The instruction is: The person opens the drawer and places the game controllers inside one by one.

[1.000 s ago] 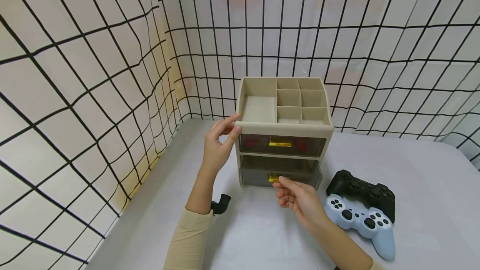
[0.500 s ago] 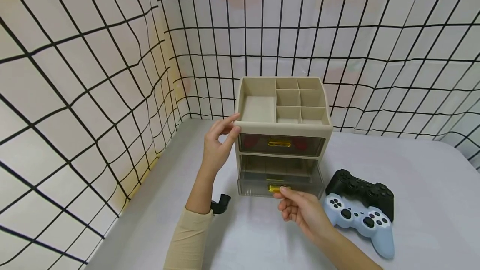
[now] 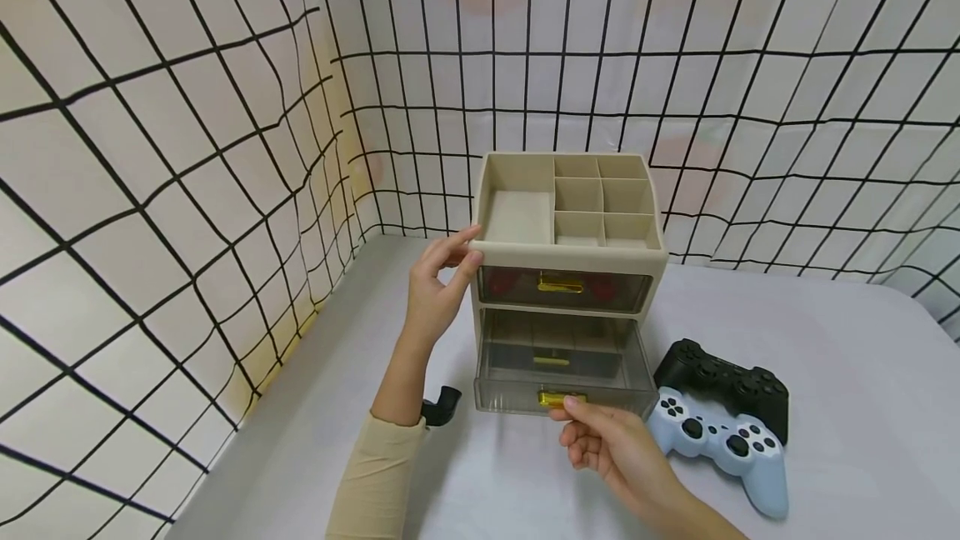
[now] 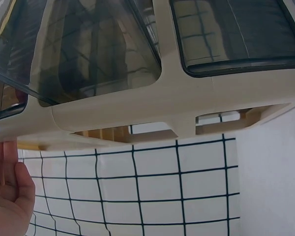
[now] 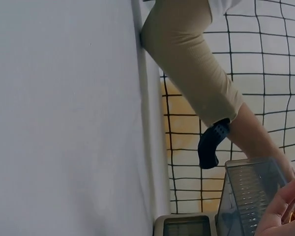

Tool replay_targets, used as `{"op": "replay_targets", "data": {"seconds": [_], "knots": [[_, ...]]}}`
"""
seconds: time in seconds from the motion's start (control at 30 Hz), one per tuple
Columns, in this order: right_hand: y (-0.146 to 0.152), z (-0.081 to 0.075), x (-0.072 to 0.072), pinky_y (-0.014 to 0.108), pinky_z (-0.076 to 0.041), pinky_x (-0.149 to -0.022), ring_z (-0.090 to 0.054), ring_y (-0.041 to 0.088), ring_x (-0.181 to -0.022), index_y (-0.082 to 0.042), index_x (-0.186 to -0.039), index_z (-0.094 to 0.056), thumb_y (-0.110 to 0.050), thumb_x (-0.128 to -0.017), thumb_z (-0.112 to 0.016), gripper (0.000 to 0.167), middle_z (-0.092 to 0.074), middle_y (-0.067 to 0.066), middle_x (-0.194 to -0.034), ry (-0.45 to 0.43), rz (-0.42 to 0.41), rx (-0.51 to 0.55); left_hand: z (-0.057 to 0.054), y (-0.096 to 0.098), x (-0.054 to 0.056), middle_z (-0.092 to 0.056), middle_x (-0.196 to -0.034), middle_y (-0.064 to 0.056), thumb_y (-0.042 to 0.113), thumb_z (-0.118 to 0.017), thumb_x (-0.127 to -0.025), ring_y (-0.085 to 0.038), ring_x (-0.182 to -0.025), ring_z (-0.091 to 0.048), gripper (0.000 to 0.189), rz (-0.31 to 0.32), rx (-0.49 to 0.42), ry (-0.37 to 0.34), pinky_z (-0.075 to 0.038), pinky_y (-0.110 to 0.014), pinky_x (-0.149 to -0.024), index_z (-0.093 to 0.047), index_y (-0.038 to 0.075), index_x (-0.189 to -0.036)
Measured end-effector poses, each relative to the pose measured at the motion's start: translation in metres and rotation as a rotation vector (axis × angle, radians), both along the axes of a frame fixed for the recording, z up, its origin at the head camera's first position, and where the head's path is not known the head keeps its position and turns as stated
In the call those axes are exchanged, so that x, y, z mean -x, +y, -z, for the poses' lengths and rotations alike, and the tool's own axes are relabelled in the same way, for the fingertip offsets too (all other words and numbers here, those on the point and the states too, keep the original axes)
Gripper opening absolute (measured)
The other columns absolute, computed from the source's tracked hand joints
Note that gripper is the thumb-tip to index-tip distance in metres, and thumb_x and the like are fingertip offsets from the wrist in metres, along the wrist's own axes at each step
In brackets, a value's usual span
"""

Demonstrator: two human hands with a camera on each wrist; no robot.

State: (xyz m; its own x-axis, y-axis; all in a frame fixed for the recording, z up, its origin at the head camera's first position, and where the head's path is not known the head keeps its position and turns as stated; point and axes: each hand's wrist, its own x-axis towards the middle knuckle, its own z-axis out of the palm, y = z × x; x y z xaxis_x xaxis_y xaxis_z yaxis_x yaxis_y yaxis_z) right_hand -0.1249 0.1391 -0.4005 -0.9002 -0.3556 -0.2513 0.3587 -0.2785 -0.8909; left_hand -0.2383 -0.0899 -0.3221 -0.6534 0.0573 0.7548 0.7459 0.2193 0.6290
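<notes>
A beige desktop organizer (image 3: pixel 525 253) stands on the table in the head view, with an open compartment top and two smoky clear drawers. Its lower drawer (image 3: pixel 504 396) is pulled out toward me. My right hand (image 3: pixel 618 452) pinches the gold handle (image 3: pixel 551 399) of that drawer between thumb and finger. The upper drawer (image 3: pixel 510 288) is closed, with reddish shapes showing through its front. My left hand (image 3: pixel 437 294) touches the organizer's upper left front corner with extended fingers. In the left wrist view the left hand's fingers (image 4: pixel 11 167) reach the organizer's edge.
A black game controller (image 3: pixel 723 386) and a light blue one (image 3: pixel 720 436) overlap on the table (image 3: pixel 862 407) to the right. Black grid panels (image 3: pixel 555 73) rise behind and at the left. A black curved piece (image 3: pixel 442 407) sits at the left wrist.
The lower drawer has slid out toward me, with my right hand moving along on its handle. My left hand has stayed at the organizer's corner.
</notes>
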Motion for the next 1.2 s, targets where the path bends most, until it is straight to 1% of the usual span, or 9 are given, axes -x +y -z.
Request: {"op": "replay_targets", "data": {"seconds": [0.2, 0.4, 0.6, 0.87, 1.2], "knots": [[0.001, -0.002, -0.009, 0.019, -0.051, -0.064, -0.057, 0.006, -0.065, -0.003, -0.101, -0.071, -0.025, -0.101, -0.054, 0.027, -0.064, -0.001, -0.078, -0.030, -0.027, 0.007, -0.001, 0.000, 0.000, -0.062, -0.094, -0.025, -0.007, -0.062, -0.090, -0.038, -0.089, -0.058, 0.030, 0.001, 0.000, -0.008, -0.047, -0.040, -0.084, -0.062, -0.010, -0.120], [0.002, 0.001, -0.012, 0.019, -0.052, -0.065, -0.058, 0.006, -0.065, -0.006, -0.101, -0.071, -0.027, -0.101, -0.054, 0.027, -0.065, -0.002, -0.078, -0.072, -0.032, 0.018, 0.000, -0.001, 0.001, -0.062, -0.094, -0.025, -0.007, -0.062, -0.090, -0.037, -0.089, -0.058, 0.030, 0.002, 0.003, 0.001, -0.047, -0.038, -0.083, -0.062, -0.010, -0.120], [0.000, 0.006, -0.015, 0.020, -0.051, -0.065, -0.059, 0.006, -0.065, -0.005, -0.103, -0.071, -0.026, -0.101, -0.054, 0.027, -0.064, -0.003, -0.078, -0.060, -0.043, 0.015, 0.002, -0.001, 0.001, -0.062, -0.093, -0.025, -0.007, -0.062, -0.090, -0.037, -0.088, -0.058, 0.030, 0.000, 0.009, 0.009, -0.048, -0.037, -0.083, -0.062, -0.010, -0.120], [-0.002, 0.013, -0.018, 0.020, -0.052, -0.065, -0.059, 0.006, -0.064, -0.003, -0.104, -0.068, -0.025, -0.101, -0.053, 0.026, -0.064, -0.002, -0.077, -0.053, -0.046, 0.024, 0.002, -0.001, 0.000, -0.062, -0.094, -0.024, -0.006, -0.062, -0.091, -0.037, -0.089, -0.058, 0.029, -0.006, 0.009, -0.004, -0.048, -0.038, -0.083, -0.063, -0.009, -0.120], [-0.002, 0.013, -0.018, 0.020, -0.053, -0.066, -0.060, 0.006, -0.065, -0.005, -0.102, -0.069, -0.025, -0.102, -0.052, 0.026, -0.064, -0.002, -0.078, -0.045, -0.032, 0.021, 0.001, 0.000, -0.001, -0.062, -0.093, -0.024, -0.008, -0.061, -0.090, -0.037, -0.089, -0.058, 0.029, -0.010, 0.009, -0.001, -0.048, -0.036, -0.084, -0.062, -0.010, -0.119]]}}
